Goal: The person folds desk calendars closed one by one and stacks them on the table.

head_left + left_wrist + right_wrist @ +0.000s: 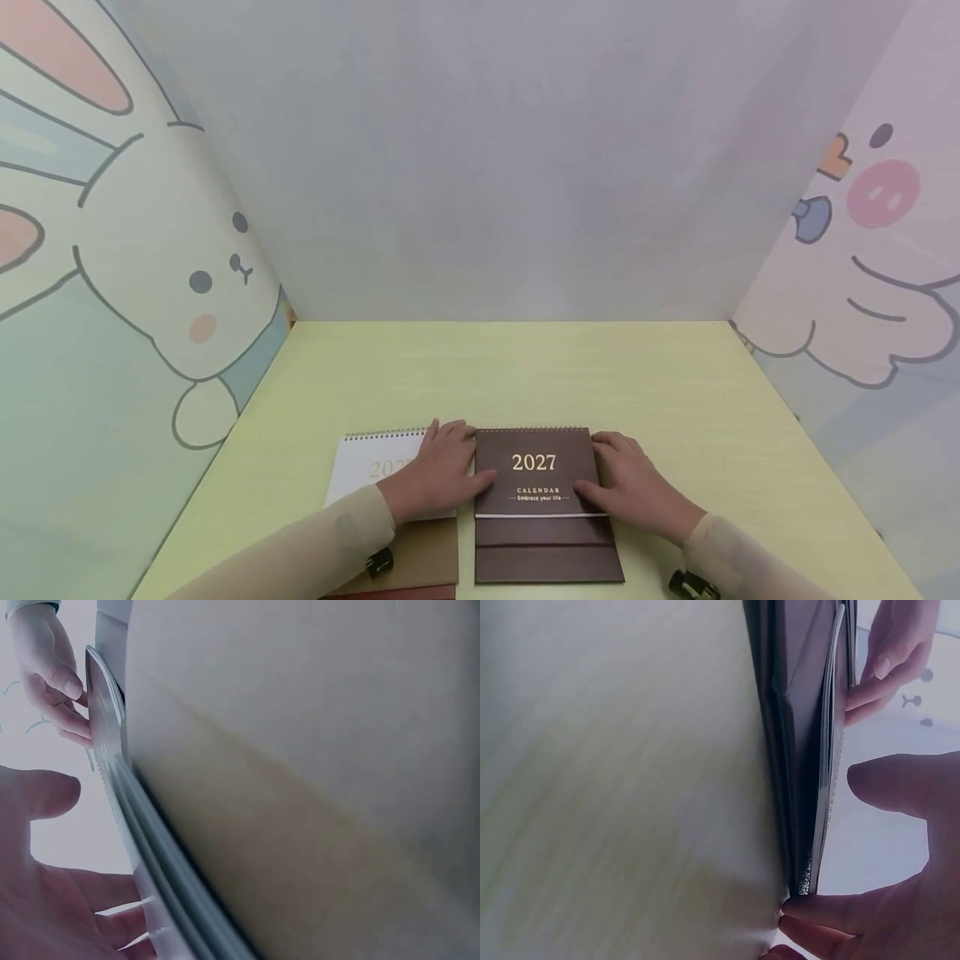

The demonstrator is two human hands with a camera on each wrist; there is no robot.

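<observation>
A dark brown 2027 desk calendar (534,479) lies on the table with its spiral binding at the far edge and its brown stand showing below the cover. My right hand (636,487) is at its right side; in the right wrist view the fingers (840,911) reach its spiral-bound corner and the thumb stands apart from the cover. My left hand (441,475) lies over the right part of a white 2027 calendar (363,471), its thumb reaching over the brown calendar's left edge. Both hands have relaxed, spread fingers. The left hand hides part of the white cover.
Below the white cover shows a tan board (423,550), with a dark red edge (412,592) nearest me. The pale yellow table (517,367) ends at a grey back wall (510,167). Side panels with a cartoon rabbit (165,292) and another character (877,283) flank it.
</observation>
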